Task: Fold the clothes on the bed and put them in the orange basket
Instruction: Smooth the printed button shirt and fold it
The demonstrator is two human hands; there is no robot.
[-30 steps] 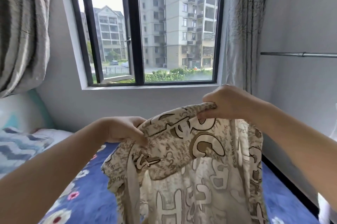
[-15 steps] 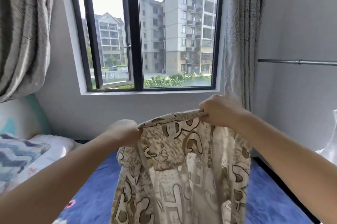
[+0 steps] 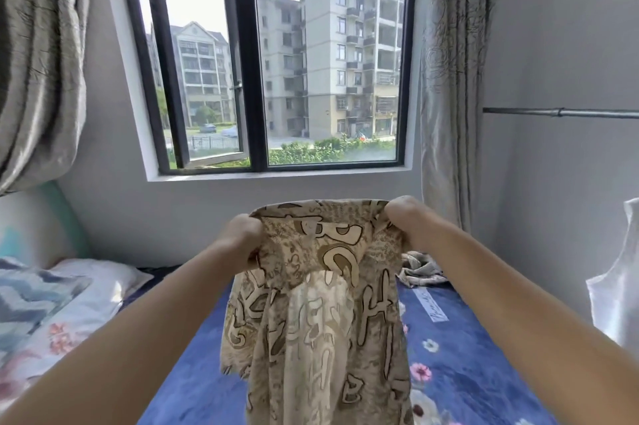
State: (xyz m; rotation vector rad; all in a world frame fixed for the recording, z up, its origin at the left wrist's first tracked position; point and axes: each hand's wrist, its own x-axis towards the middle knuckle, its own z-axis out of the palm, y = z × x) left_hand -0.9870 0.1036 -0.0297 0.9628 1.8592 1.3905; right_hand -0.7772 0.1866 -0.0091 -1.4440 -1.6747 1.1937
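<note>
A beige and brown patterned shirt hangs in the air in front of me, above the bed. My left hand grips its top edge on the left, and my right hand grips the top edge on the right, both with fingers curled round the cloth. The shirt's lower part drops out of view at the bottom. Another crumpled patterned garment lies on the blue flowered bedsheet behind my right forearm. No orange basket is in view.
A quilt and pillow lie at the left against the headboard. The window and grey curtains are straight ahead. A metal rail juts from the right wall, with a white garment below it.
Both hands have moved down and further apart with the shirt, stretching its top edge flat. The view has tilted down, showing more of the bed and the second garment.
</note>
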